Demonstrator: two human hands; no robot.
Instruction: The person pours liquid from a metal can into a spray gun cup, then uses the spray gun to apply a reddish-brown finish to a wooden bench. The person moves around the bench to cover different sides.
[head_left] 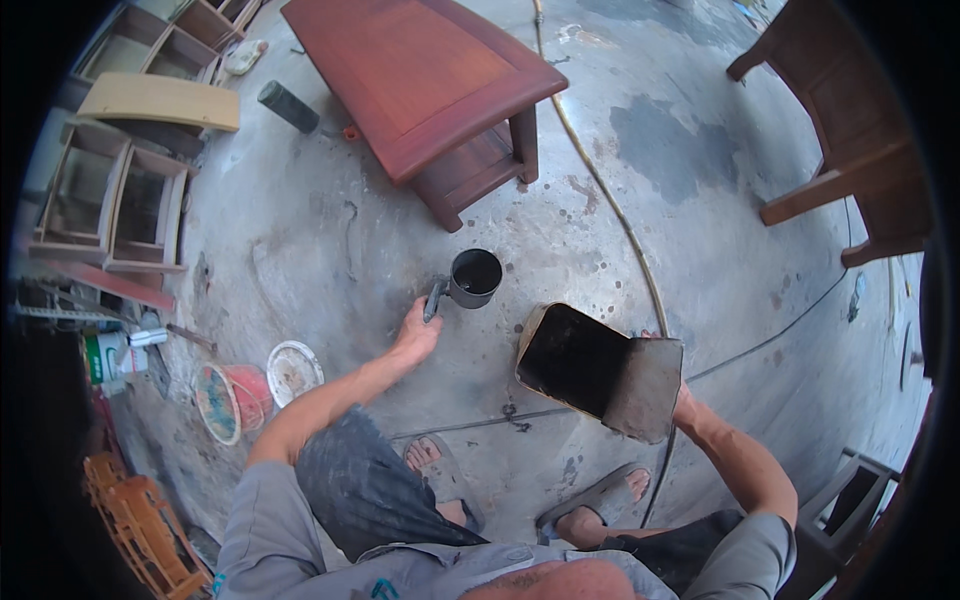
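Note:
My left hand (415, 335) is closed around the grey handle of a dark round cup (473, 302), which is held out in front of me with its mouth up. Inside the cup it looks dark; whether liquid is in it I cannot tell. On the right, my right hand (684, 403) grips an open rectangular metal can (650, 385) at its right side, beside a folded-back lid flap. Most of those fingers are hidden behind the flap. The can's inside is black, and its mouth faces up. A gap separates can and cup.
A reddish-brown wooden table (430, 80) stands ahead. A yellowish hose (610, 190) and a dark cable cross the concrete floor. To the left are a red bucket (235, 400), a round white lid (295, 372), a dark cylinder (288, 107) and wooden frames (110, 195). Wooden furniture (840, 185) stands right.

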